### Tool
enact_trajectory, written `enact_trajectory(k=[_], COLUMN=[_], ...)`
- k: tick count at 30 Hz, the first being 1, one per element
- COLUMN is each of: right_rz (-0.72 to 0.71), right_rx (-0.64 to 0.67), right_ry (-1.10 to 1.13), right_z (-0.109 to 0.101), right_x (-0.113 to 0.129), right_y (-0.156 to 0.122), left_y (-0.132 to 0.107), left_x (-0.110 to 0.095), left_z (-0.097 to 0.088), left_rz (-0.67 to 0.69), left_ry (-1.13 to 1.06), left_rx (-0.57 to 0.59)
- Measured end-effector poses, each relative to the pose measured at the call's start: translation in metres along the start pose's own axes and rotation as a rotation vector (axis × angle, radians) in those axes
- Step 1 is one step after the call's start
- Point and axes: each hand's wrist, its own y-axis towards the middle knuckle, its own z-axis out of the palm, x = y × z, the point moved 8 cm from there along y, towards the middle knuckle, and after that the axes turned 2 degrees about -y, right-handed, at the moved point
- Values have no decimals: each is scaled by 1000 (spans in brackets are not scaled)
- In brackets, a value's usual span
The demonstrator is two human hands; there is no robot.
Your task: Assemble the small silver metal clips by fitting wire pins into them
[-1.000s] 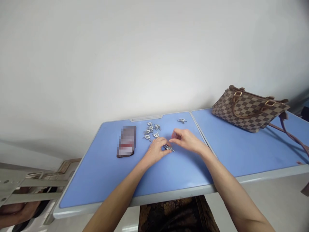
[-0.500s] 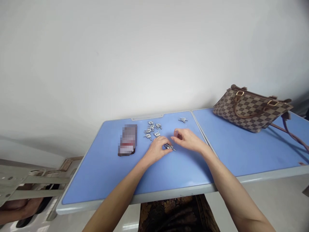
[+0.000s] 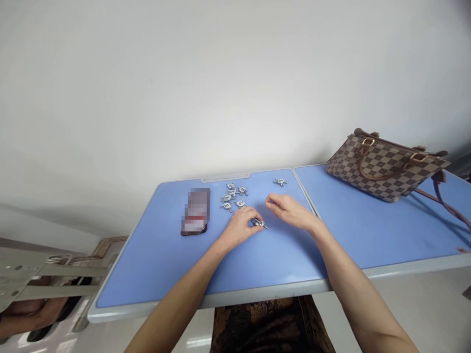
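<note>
Resting left hand [image 3: 239,228] on the blue desk [image 3: 147,267], fingers [image 3: 253,219] curled down, tips against the left end of a small silver metal fitting [image 3: 259,224]; firm grip or light touch impossible to tell from this view. Right hand [image 3: 290,212] hovering just right of that fitting, not touching it, fingers [image 3: 271,199] loosely open around nothing. Farther out, toward the far edge, a loose cluster of similar fittings [image 3: 232,197]; off alone to the right of it, one more fitting [image 3: 280,182]. Left of the cluster, a flat dark-edged packet [image 3: 195,212], pixelated, details unreadable. Across the seam, on the right desk panel [image 3: 368,235], a brown checkered handbag [image 3: 386,169] with tan handles.
</note>
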Motion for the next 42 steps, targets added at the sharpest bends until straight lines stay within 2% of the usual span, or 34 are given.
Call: enact_trajectory(k=[5,15,25,42], right_rz=[-40,-42,-51,-54], right_rx=[142,242,249,251], right_ry=[-55,-143,-275,-308], right_z=[16,36,41,40], right_x=[-2,-5,-9,-8], right_y=[0,2,3,2], left_y=[0,1,1,0], left_x=[4,4,8,8], left_z=[2,3,4,4], left_rz=[-3,-1,-11,2], left_ry=[21,35,22,-2], left_rx=[-16,-14,-28,-32])
